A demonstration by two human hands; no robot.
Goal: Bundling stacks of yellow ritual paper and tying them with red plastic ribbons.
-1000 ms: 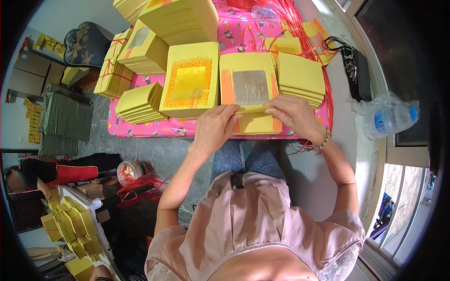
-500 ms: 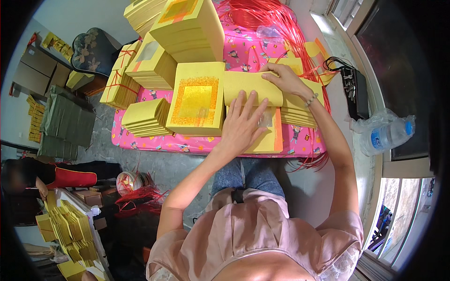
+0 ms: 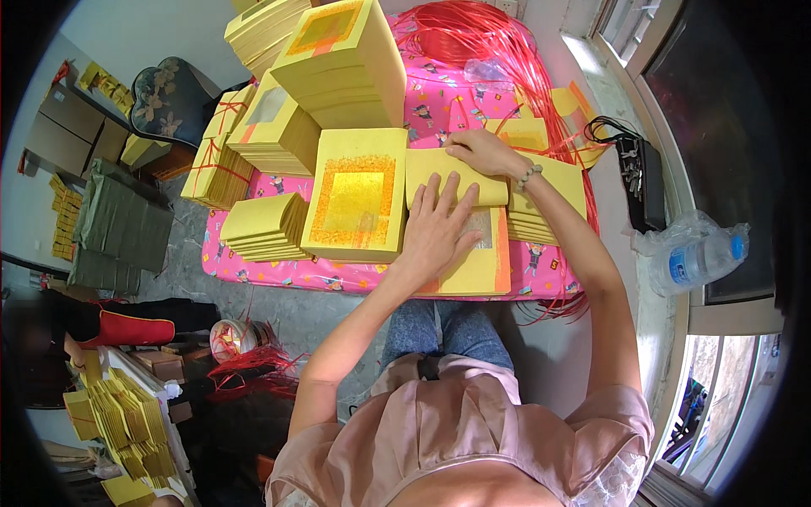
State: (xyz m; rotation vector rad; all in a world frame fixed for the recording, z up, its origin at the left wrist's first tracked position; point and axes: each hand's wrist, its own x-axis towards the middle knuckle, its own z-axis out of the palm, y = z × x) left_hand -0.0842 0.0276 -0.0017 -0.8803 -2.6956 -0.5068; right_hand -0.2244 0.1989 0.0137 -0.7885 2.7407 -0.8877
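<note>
- Head view: I have the folded yellow paper sheet (image 3: 492,193) atop silver-patched yellow paper (image 3: 473,277); I judge it light, soft, easily creased, best held by edges.
- My left hand (image 3: 438,235) lies spread on it; my right hand (image 3: 488,155) curls at its far edge, pinch unclear.
- A yellow paper block (image 3: 355,203) and folded yellow stack (image 3: 568,188) crowd the sides; lifting seems easiest.

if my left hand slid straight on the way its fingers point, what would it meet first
Probably the right hand, at the far edge of the folded yellow paper, though depth is unclear.
</note>
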